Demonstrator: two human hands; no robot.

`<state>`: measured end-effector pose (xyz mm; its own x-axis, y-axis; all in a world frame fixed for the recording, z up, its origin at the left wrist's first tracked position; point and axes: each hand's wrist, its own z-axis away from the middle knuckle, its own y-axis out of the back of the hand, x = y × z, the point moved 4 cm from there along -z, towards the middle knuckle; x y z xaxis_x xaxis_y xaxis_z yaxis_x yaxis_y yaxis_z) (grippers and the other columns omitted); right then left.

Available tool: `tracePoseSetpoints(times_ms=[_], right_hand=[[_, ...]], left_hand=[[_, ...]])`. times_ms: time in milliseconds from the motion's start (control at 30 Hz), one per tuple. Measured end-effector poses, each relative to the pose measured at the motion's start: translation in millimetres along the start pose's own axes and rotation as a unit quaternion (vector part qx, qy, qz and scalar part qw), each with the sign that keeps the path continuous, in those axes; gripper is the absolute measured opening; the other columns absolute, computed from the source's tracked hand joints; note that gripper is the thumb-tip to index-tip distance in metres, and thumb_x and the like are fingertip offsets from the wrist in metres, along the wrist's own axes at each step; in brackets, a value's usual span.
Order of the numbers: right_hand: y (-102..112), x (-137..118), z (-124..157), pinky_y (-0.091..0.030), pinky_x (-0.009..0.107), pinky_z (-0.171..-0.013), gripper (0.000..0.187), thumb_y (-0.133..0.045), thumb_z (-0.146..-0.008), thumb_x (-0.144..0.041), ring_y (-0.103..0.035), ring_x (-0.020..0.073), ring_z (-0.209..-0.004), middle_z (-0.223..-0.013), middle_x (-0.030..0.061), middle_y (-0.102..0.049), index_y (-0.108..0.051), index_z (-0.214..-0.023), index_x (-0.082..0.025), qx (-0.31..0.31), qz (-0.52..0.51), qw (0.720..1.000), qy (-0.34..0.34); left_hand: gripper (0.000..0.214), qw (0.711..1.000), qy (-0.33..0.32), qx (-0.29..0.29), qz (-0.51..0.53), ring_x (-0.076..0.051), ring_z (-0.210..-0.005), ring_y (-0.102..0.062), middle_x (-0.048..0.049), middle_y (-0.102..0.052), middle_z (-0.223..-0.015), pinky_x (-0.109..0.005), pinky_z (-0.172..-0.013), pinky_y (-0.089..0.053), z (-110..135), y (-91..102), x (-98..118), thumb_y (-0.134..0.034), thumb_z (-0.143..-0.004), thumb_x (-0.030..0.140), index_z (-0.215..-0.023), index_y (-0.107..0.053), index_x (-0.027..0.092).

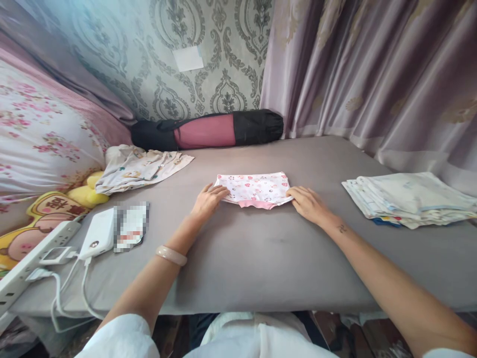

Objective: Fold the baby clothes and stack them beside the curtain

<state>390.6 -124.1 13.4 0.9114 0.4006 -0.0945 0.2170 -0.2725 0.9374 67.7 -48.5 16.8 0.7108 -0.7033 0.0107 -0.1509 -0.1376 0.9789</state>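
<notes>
A small white baby garment [257,189] with pink and dark prints and a pink trimmed edge lies folded flat in front of me. My left hand [210,200] is at its left edge, fingers closed over the cloth there. The right corner is pinched by my right hand [306,200], its thumb hidden from sight. Under the garment is a grey sheet [276,268], smooth around both hands.
Folded cloths [413,196] are stacked at the right. Rumpled printed clothing [137,166] lies at the left, above a phone [131,226], a white power bank [97,231] and a power strip [37,263] with cables. A black and pink roll bag [204,130] lies along the wall.
</notes>
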Motion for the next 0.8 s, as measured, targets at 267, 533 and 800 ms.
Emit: tracePoseSetpoints(times_ms=[267, 533, 800], right_hand=[[6, -11, 10, -0.040, 0.031, -0.082, 0.030, -0.039, -0.087, -0.005, -0.057, 0.0213, -0.093, -0.104, 0.0080, -0.067, -0.063, -0.100, -0.019, -0.028, -0.002, 0.999, 0.018], [20, -17, -3, -0.041, 0.031, -0.081, 0.028, -0.044, -0.079, -0.005, -0.062, 0.0205, -0.091, -0.094, 0.0034, -0.070, -0.065, -0.083, -0.022, -0.108, 0.002, 0.989, -0.102], [-4, -55, -80, -0.034, 0.036, -0.107, 0.045, -0.035, -0.091, -0.014, -0.047, 0.0241, -0.132, -0.139, 0.0134, -0.056, -0.057, -0.129, -0.011, -0.032, -0.008, 0.995, -0.098]], left_hand=[[0.072, 0.998, -0.008, -0.065, -0.005, -0.020, -0.137, -0.044, -0.0081, -0.054, -0.144, -0.046, -0.118, -0.026, 12, -1.4, 4, -0.039, -0.070, -0.003, -0.137, -0.053, 0.019], [0.044, 0.996, 0.051, -0.064, 0.043, -0.021, -0.128, -0.055, -0.0067, -0.063, -0.133, -0.049, -0.116, -0.029, 21, 10.2, 3, -0.044, -0.081, 0.012, -0.119, -0.063, 0.022], [0.037, 0.987, 0.137, 0.044, 0.066, -0.023, -0.135, -0.047, -0.0105, -0.057, -0.139, -0.047, -0.115, -0.032, -55, 11.5, 50, -0.037, -0.095, 0.019, -0.128, -0.055, 0.018]])
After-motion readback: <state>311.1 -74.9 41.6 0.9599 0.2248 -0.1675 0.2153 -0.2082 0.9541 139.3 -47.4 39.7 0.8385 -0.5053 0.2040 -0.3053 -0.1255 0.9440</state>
